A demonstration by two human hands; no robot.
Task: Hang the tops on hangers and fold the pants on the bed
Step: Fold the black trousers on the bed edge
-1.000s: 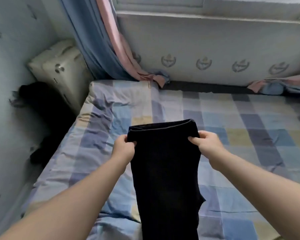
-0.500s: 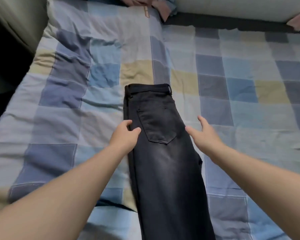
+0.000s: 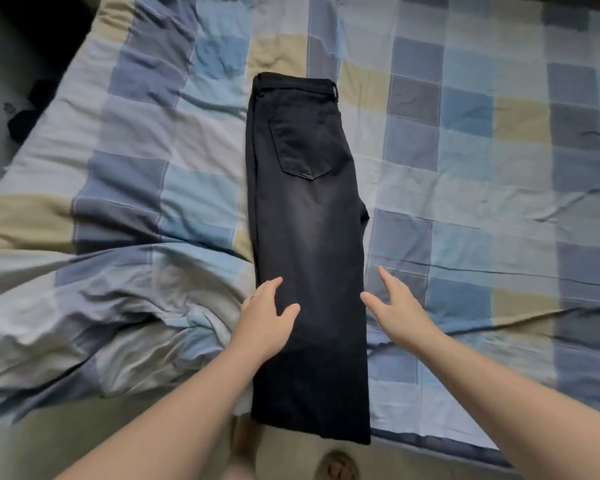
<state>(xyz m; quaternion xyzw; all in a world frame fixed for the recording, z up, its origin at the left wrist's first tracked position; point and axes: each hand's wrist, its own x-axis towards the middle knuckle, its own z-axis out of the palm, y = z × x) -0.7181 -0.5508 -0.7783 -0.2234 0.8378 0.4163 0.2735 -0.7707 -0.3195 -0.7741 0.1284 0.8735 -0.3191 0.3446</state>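
Flattening faded black denim jeans [image 3: 309,237] laid lengthwise on the blue-and-yellow checked bed [image 3: 482,168], waistband far, hems overhanging the near edge. Left hand [image 3: 265,323] flat on the left seam, right hand [image 3: 400,313] spread empty just beside. Could slide floorward, or fold crooked over rumpled bedding.

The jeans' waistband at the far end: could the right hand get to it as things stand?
Probably yes. The right hand is open beside the jeans, and nothing sits on the bedspread between it and the waistband, though it is a long stretch.
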